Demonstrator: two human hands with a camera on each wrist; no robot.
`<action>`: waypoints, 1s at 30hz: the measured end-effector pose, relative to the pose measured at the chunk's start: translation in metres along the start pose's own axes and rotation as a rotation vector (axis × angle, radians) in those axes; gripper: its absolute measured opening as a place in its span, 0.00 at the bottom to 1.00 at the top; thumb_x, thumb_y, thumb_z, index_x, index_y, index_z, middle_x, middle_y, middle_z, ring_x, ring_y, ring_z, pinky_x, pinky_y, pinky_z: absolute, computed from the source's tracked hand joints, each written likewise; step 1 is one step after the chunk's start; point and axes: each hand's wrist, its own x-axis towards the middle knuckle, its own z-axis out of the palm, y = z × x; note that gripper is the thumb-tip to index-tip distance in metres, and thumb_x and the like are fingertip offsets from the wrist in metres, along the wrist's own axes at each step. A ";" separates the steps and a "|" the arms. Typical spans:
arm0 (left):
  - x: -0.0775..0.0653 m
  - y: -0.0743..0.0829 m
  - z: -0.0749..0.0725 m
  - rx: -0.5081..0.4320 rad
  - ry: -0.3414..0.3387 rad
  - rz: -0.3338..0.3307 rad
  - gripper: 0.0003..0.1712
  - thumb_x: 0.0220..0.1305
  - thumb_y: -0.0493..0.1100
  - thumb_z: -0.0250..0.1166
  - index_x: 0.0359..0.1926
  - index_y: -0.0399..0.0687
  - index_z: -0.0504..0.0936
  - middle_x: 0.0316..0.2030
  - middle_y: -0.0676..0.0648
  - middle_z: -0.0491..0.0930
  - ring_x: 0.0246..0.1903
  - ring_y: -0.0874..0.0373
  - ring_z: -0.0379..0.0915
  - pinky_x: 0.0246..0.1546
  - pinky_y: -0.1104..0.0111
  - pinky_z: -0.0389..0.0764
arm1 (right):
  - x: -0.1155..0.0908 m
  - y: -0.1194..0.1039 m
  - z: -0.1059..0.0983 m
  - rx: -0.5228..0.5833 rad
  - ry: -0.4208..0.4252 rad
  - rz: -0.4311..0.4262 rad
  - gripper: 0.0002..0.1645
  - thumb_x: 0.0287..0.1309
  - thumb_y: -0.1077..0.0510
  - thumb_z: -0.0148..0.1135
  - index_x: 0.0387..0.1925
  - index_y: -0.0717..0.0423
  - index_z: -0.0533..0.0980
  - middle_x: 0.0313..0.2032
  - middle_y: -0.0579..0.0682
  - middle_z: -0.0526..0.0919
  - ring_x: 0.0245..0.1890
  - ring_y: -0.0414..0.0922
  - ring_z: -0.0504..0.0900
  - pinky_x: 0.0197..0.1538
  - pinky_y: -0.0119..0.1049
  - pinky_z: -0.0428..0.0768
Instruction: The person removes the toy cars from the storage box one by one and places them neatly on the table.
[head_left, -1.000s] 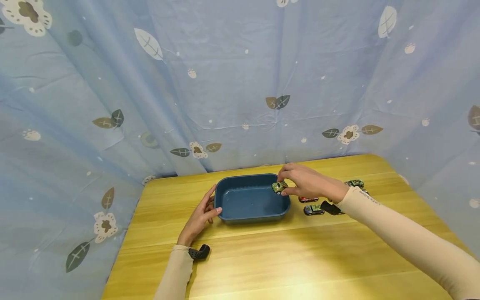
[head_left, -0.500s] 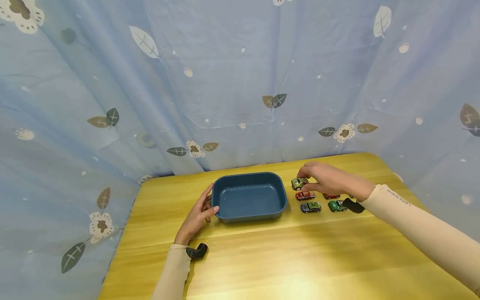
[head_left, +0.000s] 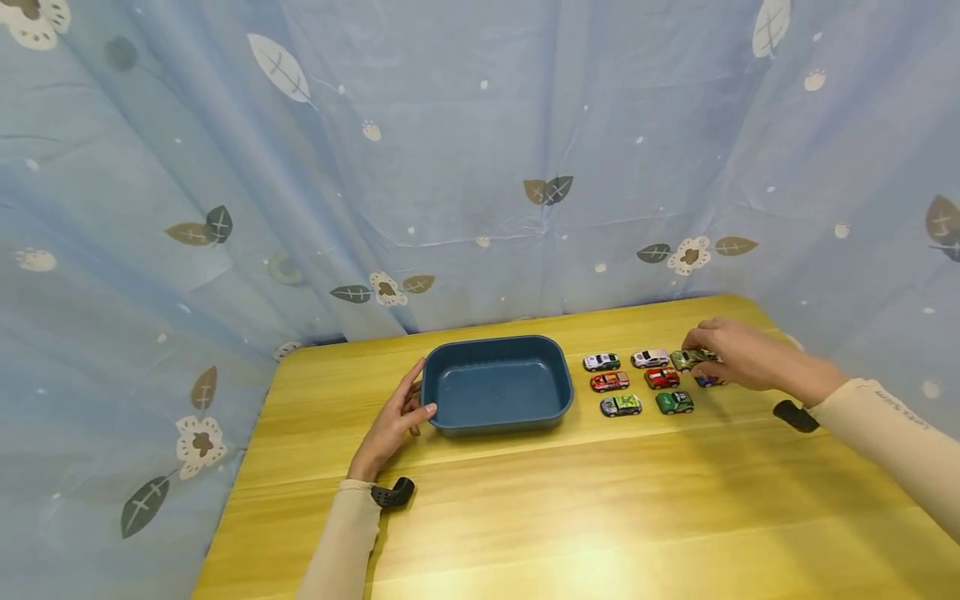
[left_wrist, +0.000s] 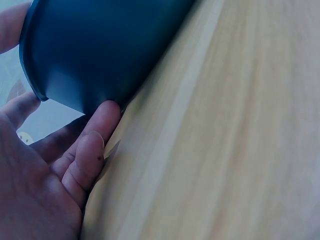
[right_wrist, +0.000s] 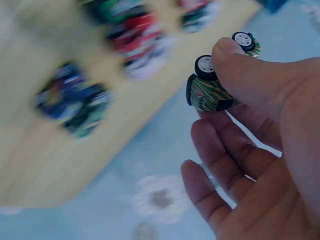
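My right hand (head_left: 738, 354) pinches a camouflage-striped toy car (head_left: 686, 360) between thumb and fingers, over the far right of the group of toy cars. In the right wrist view the thumb lies across the wheel side of this toy car (right_wrist: 212, 92), and the other fingers are loosely bent beneath. My left hand (head_left: 390, 429) holds the left end of a dark blue rectangular box (head_left: 495, 427). Its thumb is at the near corner and its fingers lie along the outer wall. The left wrist view shows fingertips against the box wall (left_wrist: 105, 50), low by the table.
Several toy cars stand in rows right of the box, among them a white one (head_left: 602, 362), a red one (head_left: 663, 378), a green one (head_left: 675, 402) and a blue-green one (head_left: 621, 406). A patterned curtain (head_left: 450, 167) hangs behind the wooden table (head_left: 480, 517).
My right hand has carried the camouflage toy car rightward, from over the box's right end to the far right of the group. My left hand has stayed at the box.
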 end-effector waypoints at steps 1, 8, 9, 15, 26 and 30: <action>0.000 0.000 0.000 -0.002 0.004 -0.001 0.48 0.78 0.46 0.64 0.87 0.65 0.48 0.78 0.36 0.63 0.43 0.54 0.75 0.34 0.66 0.77 | -0.005 0.006 0.003 -0.015 0.002 -0.003 0.19 0.58 0.59 0.79 0.48 0.63 0.84 0.43 0.52 0.87 0.45 0.54 0.85 0.51 0.55 0.84; -0.003 -0.001 -0.002 0.000 0.019 -0.001 0.46 0.77 0.46 0.64 0.86 0.70 0.50 0.78 0.35 0.63 0.41 0.53 0.74 0.34 0.66 0.77 | -0.027 0.032 0.024 -0.071 0.020 0.027 0.19 0.51 0.60 0.83 0.45 0.60 0.86 0.41 0.51 0.87 0.43 0.54 0.85 0.48 0.54 0.84; -0.003 -0.001 -0.002 -0.001 0.017 -0.001 0.46 0.78 0.46 0.64 0.86 0.71 0.50 0.78 0.35 0.62 0.41 0.53 0.74 0.34 0.66 0.77 | -0.029 0.034 0.025 -0.074 0.025 0.030 0.19 0.51 0.60 0.83 0.45 0.60 0.86 0.41 0.51 0.87 0.43 0.55 0.85 0.47 0.55 0.84; -0.003 -0.002 -0.002 -0.008 0.017 0.003 0.46 0.78 0.45 0.63 0.86 0.72 0.50 0.79 0.36 0.61 0.42 0.53 0.74 0.34 0.66 0.77 | -0.042 0.042 0.034 -0.096 0.055 0.041 0.19 0.49 0.58 0.84 0.43 0.57 0.87 0.39 0.49 0.86 0.41 0.55 0.85 0.46 0.56 0.84; -0.003 0.001 0.002 0.011 0.016 0.005 0.47 0.77 0.46 0.64 0.87 0.66 0.49 0.79 0.35 0.62 0.43 0.53 0.75 0.35 0.65 0.78 | -0.058 0.044 0.060 -0.084 0.070 0.014 0.21 0.47 0.56 0.85 0.43 0.57 0.87 0.37 0.48 0.84 0.38 0.50 0.83 0.45 0.53 0.84; -0.001 0.001 0.004 0.017 0.015 0.011 0.46 0.77 0.46 0.64 0.87 0.65 0.49 0.78 0.34 0.62 0.43 0.53 0.75 0.35 0.65 0.78 | -0.060 0.044 0.063 -0.076 0.050 0.037 0.20 0.47 0.56 0.85 0.43 0.57 0.87 0.38 0.49 0.84 0.39 0.52 0.83 0.46 0.54 0.84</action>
